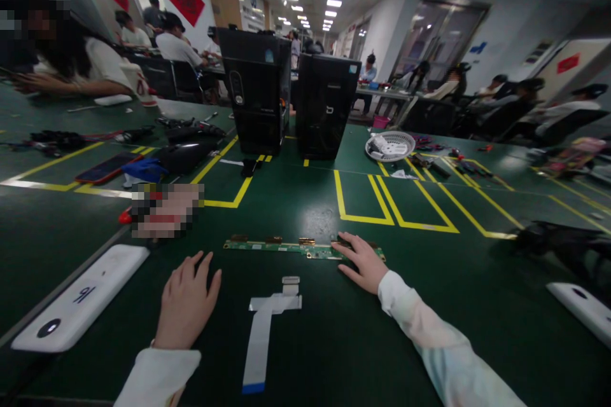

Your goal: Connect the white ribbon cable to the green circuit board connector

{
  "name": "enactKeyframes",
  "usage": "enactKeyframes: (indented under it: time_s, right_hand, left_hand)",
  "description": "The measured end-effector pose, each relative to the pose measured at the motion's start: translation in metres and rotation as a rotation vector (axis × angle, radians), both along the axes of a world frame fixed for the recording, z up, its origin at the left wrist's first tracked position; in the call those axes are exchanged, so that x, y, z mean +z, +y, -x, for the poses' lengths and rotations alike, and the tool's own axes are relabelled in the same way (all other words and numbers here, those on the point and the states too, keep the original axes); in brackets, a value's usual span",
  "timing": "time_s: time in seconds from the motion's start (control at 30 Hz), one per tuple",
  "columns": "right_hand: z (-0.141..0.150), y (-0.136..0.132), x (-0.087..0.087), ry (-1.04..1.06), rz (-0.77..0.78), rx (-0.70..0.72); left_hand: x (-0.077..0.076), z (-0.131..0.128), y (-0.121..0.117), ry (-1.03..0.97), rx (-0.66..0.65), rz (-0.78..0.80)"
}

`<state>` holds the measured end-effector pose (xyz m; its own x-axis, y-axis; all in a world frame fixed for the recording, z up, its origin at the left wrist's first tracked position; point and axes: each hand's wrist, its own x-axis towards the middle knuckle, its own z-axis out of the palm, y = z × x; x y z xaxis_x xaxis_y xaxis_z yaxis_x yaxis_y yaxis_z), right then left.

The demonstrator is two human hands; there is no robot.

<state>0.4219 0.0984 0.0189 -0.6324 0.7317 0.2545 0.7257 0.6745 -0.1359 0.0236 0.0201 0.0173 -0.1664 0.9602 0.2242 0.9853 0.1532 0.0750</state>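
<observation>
A long, narrow green circuit board (pixel 281 246) lies crosswise on the dark green table in front of me. My right hand (pixel 363 264) rests over the board's right end, fingers spread, partly hiding it. Nearer to me is a white flat ribbon cable (pixel 260 337), folded into a cross shape, with a connector at its top and a blue tip at its bottom. Left of the cable, my left hand (pixel 187 299) lies palm down with its fingers apart, touching neither cable nor board.
A white device (pixel 90 299) lies at the left, another white device (pixel 582 311) at the right edge. Two black computer towers (pixel 258 95) stand at the back. A white basket (pixel 390 145) with parts sits right of them. Yellow tape (pixel 367 219) marks the table. Several people work around.
</observation>
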Motion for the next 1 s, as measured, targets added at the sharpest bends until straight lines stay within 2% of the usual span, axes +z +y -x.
enactKeyframes:
  time_s: [0.13, 0.2, 0.3, 0.37, 0.53, 0.67, 0.83, 1.0]
  right_hand:
    - [-0.002, -0.003, -0.002, 0.006, -0.013, 0.064]
    - [-0.002, -0.003, -0.004, 0.008, -0.021, 0.066]
    - [0.000, -0.005, -0.007, 0.014, -0.036, 0.047]
    - [0.002, -0.007, -0.007, 0.013, -0.045, 0.033]
    - [0.004, -0.013, -0.001, 0.004, -0.054, 0.024]
    - [-0.010, -0.019, 0.002, 0.026, -0.052, 0.040]
    - [-0.030, -0.026, -0.002, 0.029, -0.015, -0.014]
    - [-0.019, -0.031, -0.002, 0.012, 0.004, -0.025]
  left_hand:
    - [-0.003, 0.005, 0.002, -0.052, -0.013, -0.012]
    - [-0.002, 0.006, 0.001, -0.107, -0.073, -0.043]
    - [0.004, -0.004, -0.008, -0.244, -0.297, -0.049]
    - [0.010, -0.020, -0.019, -0.327, -0.460, -0.006]
    - [0.021, -0.071, -0.041, -0.308, -0.703, 0.069]
    - [0.022, -0.093, -0.041, -0.264, -0.740, 0.062]
    - [0.019, -0.097, -0.035, -0.243, -0.741, 0.108]
    - [0.019, -0.107, -0.033, -0.250, -0.770, 0.108]
